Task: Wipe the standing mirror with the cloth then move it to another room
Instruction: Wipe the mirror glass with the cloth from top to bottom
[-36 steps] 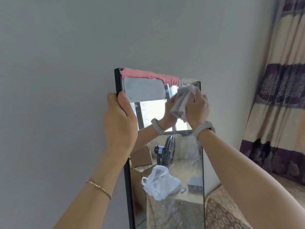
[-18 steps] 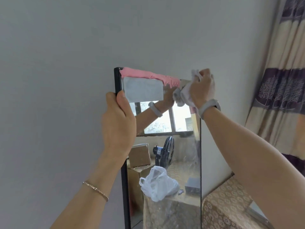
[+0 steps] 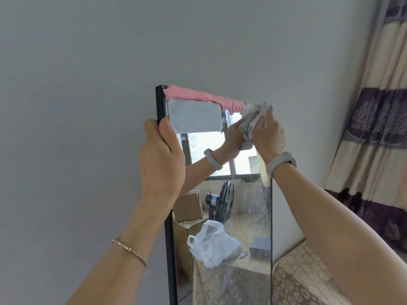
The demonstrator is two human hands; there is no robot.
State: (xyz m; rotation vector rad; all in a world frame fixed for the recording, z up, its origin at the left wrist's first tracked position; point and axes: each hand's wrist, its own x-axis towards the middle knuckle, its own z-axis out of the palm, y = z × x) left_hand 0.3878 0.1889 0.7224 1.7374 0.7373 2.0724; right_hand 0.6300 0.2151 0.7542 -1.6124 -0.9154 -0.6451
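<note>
Wiping under way: right hand (image 3: 267,133) bunches cloth (image 3: 255,119) against the mirror (image 3: 231,216) top corner by the wall, left hand (image 3: 161,159) grips its frame; lower glass likely next.

Mirror (image 3: 242,216) stands against the wall (image 3: 88,84); left hand (image 3: 161,159) on its left edge, right hand (image 3: 268,133) and cloth (image 3: 253,122) at its top right corner.

Gold bracelet (image 3: 130,252), grey watch (image 3: 282,161)
</note>
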